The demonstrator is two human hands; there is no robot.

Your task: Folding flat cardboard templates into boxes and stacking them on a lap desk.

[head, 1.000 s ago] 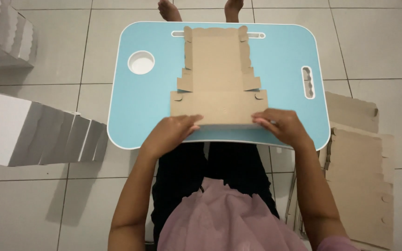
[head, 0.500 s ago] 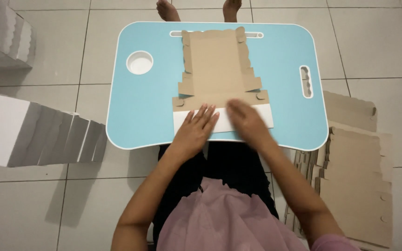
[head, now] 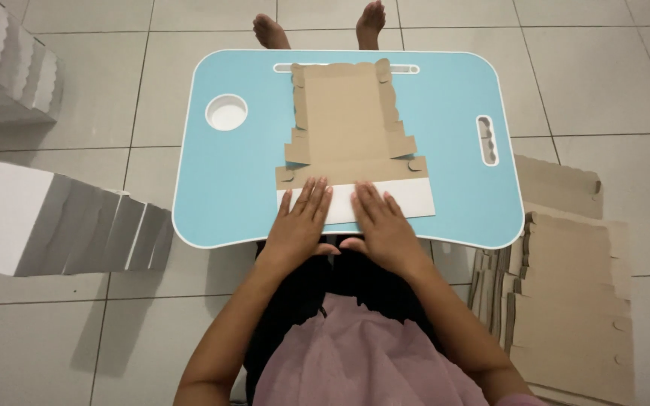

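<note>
Head view, from near to far: I see my left hand (head: 300, 225) and right hand (head: 382, 225) lying flat, fingers spread, side by side on the white folded flap (head: 415, 197) of the cardboard blank (head: 344, 113), I think to press the crease down. The blank lies flat in the middle of the blue lap table (head: 227, 188). Flat blanks (head: 573, 301) wait at my right, white folded boxes (head: 62, 225) at my left.

A flat brown cardboard box blank (head: 349, 120) lies on the blue bench (head: 220, 188), its near flap folded white side up. Folded white boxes (head: 62, 225) stand on the floor left; flat brown blanks (head: 566, 301) are stacked right.
</note>
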